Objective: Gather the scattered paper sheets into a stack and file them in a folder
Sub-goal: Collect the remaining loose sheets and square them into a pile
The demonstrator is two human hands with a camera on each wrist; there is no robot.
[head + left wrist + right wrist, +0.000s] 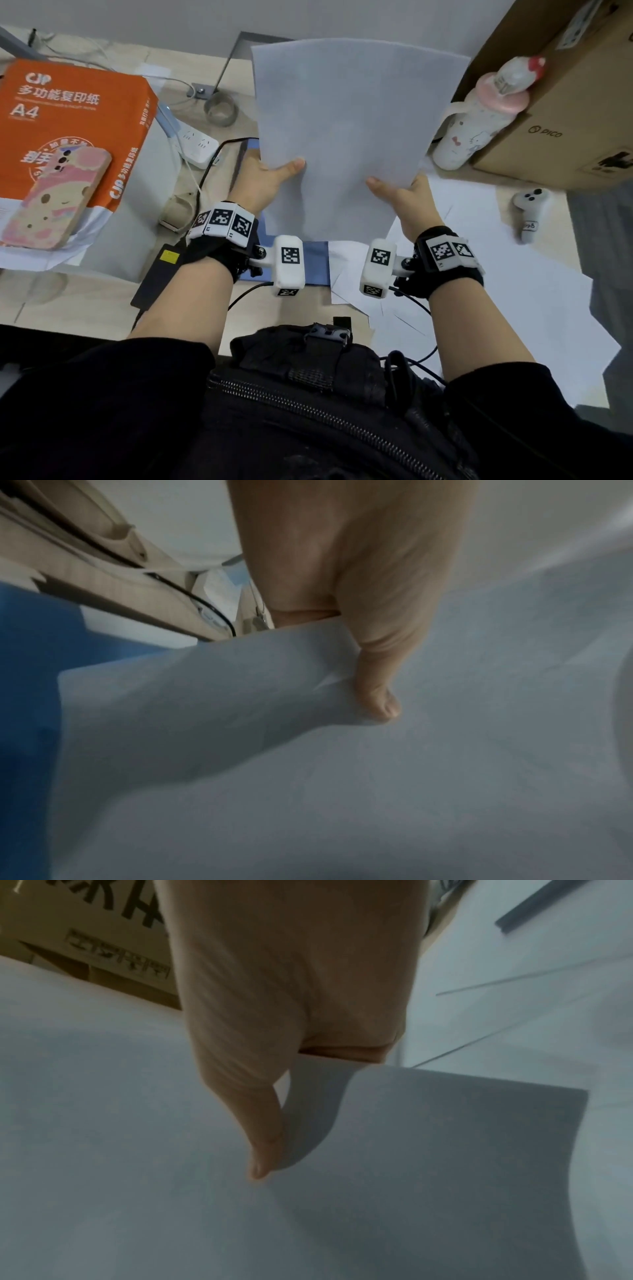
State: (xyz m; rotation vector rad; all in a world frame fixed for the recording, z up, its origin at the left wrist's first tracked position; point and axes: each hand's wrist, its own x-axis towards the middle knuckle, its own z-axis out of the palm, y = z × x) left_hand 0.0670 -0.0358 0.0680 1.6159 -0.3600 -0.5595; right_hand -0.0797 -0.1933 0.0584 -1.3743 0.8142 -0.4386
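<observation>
A stack of white paper sheets (346, 137) is held up above the table, between both hands. My left hand (270, 178) pinches its left edge, thumb on the near face and fingers hidden behind. My right hand (400, 195) pinches its right edge the same way. In the left wrist view the thumb presses the paper stack (308, 750); in the right wrist view the thumb lies on the paper stack (171, 1150). A blue folder (317, 263) lies flat under the stack, mostly covered. More loose white sheets (496, 291) lie scattered on the table to the right.
An orange A4 paper ream (72, 113) with a phone (58, 198) on it sits at left. A power strip (195, 144) and cables lie behind it. A white bottle (479, 120), a cardboard box (565, 102) and a grey controller (529, 212) stand at right.
</observation>
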